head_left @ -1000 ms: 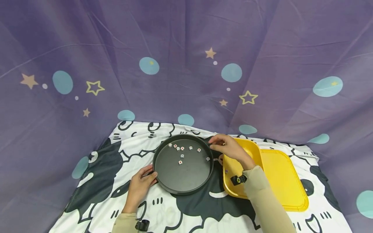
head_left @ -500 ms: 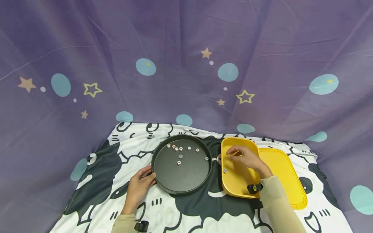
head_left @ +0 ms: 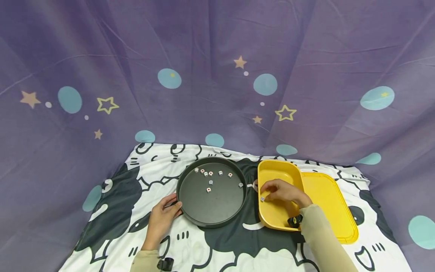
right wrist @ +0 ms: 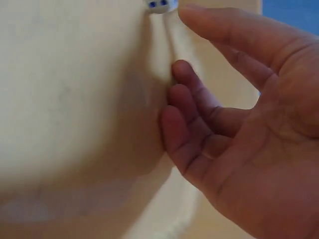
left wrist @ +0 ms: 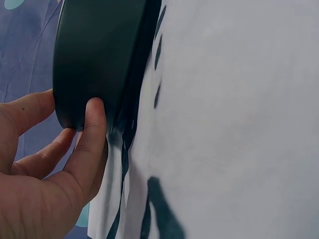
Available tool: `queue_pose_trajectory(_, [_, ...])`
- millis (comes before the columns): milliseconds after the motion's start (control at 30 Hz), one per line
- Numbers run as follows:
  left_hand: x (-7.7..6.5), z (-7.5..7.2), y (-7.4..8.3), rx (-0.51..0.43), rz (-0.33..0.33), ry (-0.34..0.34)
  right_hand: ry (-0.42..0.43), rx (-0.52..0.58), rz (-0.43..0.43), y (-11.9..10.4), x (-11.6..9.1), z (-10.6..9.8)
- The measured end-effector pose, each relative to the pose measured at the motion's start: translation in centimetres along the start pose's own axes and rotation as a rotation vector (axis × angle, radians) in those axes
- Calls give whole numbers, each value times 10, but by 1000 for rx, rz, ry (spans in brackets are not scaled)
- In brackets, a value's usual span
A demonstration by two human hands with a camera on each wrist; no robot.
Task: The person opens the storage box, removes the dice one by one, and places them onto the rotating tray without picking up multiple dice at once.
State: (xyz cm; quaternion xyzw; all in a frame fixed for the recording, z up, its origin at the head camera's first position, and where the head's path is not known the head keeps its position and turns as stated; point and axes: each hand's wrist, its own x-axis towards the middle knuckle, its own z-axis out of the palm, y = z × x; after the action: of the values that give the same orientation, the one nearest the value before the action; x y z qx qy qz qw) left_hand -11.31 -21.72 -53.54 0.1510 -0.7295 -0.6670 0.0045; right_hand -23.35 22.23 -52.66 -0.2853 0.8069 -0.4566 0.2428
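A round black pan [head_left: 214, 209] holds several small white dice [head_left: 210, 182] on its floor, mostly toward the far side. At its near left edge, my left hand [head_left: 161, 221] grips the rim and outer wall with thumb and fingertips, as the left wrist view also shows the pan's wall [left wrist: 97, 55]. My right hand [head_left: 285, 192] is down inside the yellow box [head_left: 276, 223], fingers bent and spread apart. Beside its fingertips lies one die [head_left: 262, 199]; in the right wrist view only that die's lower part [right wrist: 160, 5] shows, close to a fingertip. Whether they touch is unclear.
Right of the box lies a flat yellow lid [head_left: 334, 211]. Everything stands on a black-and-white cartoon cloth [head_left: 190, 241]. Behind it hangs a purple curtain [head_left: 204, 102] with stars and dots.
My right hand has moved from beside the pan's right rim over into the yellow box, then down toward the die there. The left hand stays at the pan.
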Motion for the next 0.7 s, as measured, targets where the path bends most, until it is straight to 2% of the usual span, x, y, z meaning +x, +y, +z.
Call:
queue_pose_trajectory(167, [-1,-1,0,3,0,3,-27,-22,-52,2,3,1])
queue_pose_trajectory(333, [-1,-1,0,-4,2,3,-33,-36,-49,6,6,2])
queue_pose_trajectory(567, [-1,-1,-1,-15,4,-6,-28,-88,-138,9,11,6])
queue_pose_trajectory(700, [0,-1,-1,-19,9,-13,-10,-135,-119,8,11,7])
